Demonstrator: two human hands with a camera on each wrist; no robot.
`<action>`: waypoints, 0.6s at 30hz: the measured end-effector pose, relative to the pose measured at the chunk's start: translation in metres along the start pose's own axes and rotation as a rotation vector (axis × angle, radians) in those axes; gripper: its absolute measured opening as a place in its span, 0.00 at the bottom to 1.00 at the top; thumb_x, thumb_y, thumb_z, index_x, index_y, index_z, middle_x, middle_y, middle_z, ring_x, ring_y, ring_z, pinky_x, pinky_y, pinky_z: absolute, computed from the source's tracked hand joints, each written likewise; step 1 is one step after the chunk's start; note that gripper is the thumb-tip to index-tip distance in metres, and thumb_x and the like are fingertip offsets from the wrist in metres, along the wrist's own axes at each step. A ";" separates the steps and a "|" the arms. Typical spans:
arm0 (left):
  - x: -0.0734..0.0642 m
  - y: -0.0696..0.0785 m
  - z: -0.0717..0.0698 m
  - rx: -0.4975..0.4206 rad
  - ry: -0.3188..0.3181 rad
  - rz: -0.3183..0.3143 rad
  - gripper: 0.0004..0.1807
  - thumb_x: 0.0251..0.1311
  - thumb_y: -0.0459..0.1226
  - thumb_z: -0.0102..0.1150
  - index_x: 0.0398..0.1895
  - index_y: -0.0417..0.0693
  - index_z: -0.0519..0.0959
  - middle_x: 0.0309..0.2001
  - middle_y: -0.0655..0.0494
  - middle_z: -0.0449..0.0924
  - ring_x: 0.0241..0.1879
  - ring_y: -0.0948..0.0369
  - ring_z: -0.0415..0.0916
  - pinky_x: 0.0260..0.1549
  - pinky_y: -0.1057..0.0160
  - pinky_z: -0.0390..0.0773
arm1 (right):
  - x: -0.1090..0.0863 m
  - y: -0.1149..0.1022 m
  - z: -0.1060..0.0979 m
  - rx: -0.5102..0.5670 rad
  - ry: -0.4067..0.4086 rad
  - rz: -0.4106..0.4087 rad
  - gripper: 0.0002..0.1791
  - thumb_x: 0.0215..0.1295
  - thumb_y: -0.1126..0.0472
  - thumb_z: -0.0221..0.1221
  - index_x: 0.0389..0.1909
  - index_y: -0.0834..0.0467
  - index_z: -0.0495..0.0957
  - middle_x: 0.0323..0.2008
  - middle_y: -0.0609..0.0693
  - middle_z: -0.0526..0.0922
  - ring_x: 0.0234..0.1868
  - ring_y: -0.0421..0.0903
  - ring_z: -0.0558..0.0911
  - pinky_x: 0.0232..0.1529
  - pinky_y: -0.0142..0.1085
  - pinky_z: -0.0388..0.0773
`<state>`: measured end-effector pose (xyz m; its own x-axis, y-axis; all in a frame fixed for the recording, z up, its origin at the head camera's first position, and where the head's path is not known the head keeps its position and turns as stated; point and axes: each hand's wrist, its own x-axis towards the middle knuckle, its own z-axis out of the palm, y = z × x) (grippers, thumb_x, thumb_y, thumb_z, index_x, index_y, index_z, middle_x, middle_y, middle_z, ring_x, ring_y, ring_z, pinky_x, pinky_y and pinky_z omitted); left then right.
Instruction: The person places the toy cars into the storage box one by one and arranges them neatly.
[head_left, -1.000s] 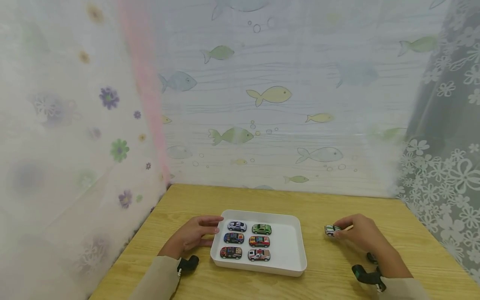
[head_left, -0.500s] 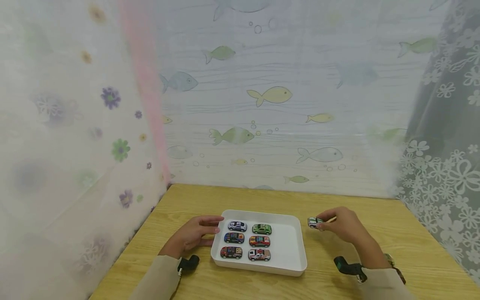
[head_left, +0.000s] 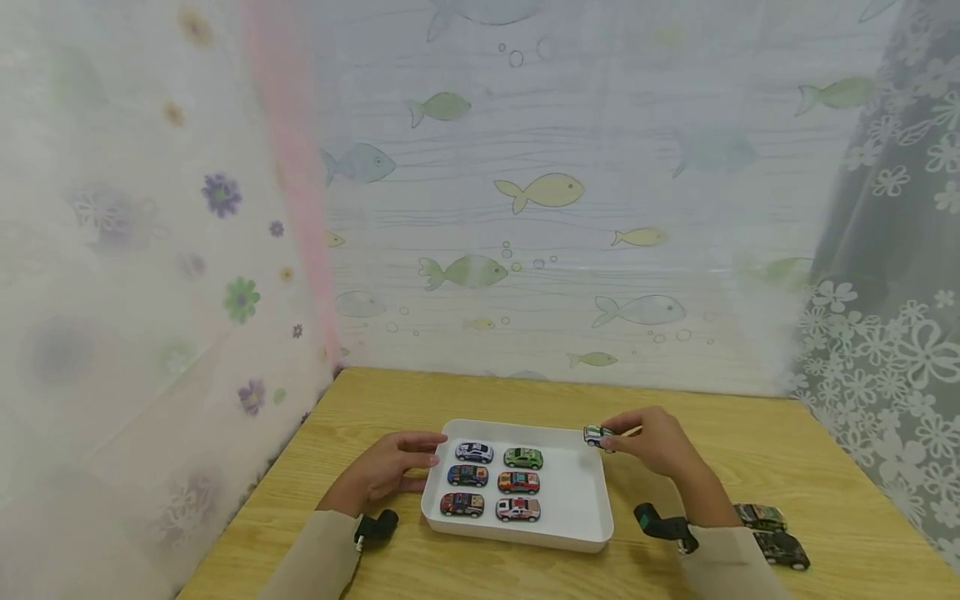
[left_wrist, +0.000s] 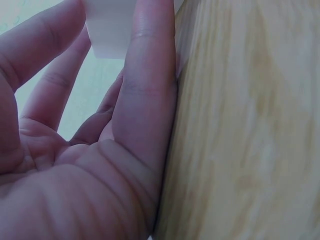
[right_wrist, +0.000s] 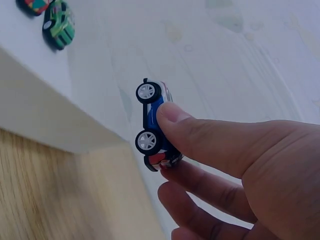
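Observation:
My right hand (head_left: 654,443) pinches a small white toy car (head_left: 596,436) between thumb and fingers, over the right back corner of a white tray (head_left: 576,496). In the right wrist view that toy car (right_wrist: 153,116) shows a blue side, silver wheels and a patch of red. Beside the tray's left wall is my left hand (head_left: 386,467), fingers loosely extended and fingertips right at the rim. The tray holds toy cars in two columns. On the left are a white-purple car (head_left: 474,452), a blue one (head_left: 468,476) and a dark red one (head_left: 462,505); green, red-yellow and white-red cars form the other.
Two more toy cars, a greenish one (head_left: 763,517) and a black one (head_left: 783,550), lie on the wooden table (head_left: 525,575) by my right forearm. A fish-patterned curtain (head_left: 555,250) hangs behind the table, with a flowered sheet (head_left: 165,317) along the left.
My right hand has carried the white toy car leftward from the table's right side to over the tray's corner. Two toy cars beside the right forearm have come into view. My left hand stays put.

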<state>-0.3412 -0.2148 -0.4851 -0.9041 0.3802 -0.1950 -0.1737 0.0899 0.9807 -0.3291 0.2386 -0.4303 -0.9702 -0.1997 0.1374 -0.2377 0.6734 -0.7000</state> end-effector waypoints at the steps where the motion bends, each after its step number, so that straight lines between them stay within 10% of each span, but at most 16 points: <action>1: 0.000 0.000 0.000 0.000 0.003 -0.002 0.27 0.69 0.36 0.65 0.71 0.46 0.76 0.72 0.44 0.72 0.59 0.55 0.81 0.51 0.52 0.87 | 0.002 -0.001 0.003 0.003 0.002 0.005 0.14 0.63 0.54 0.73 0.46 0.54 0.90 0.44 0.50 0.90 0.39 0.46 0.87 0.40 0.42 0.85; 18: 0.002 -0.003 -0.003 0.005 -0.004 0.011 0.28 0.67 0.38 0.68 0.69 0.43 0.77 0.69 0.44 0.74 0.57 0.56 0.82 0.50 0.52 0.87 | 0.020 -0.018 0.044 -0.021 0.010 0.095 0.08 0.59 0.58 0.75 0.39 0.52 0.92 0.38 0.46 0.89 0.37 0.44 0.82 0.37 0.37 0.82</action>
<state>-0.3435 -0.2169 -0.4886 -0.9042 0.3852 -0.1844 -0.1620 0.0899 0.9827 -0.3425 0.1908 -0.4460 -0.9888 -0.1272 0.0787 -0.1459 0.7035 -0.6956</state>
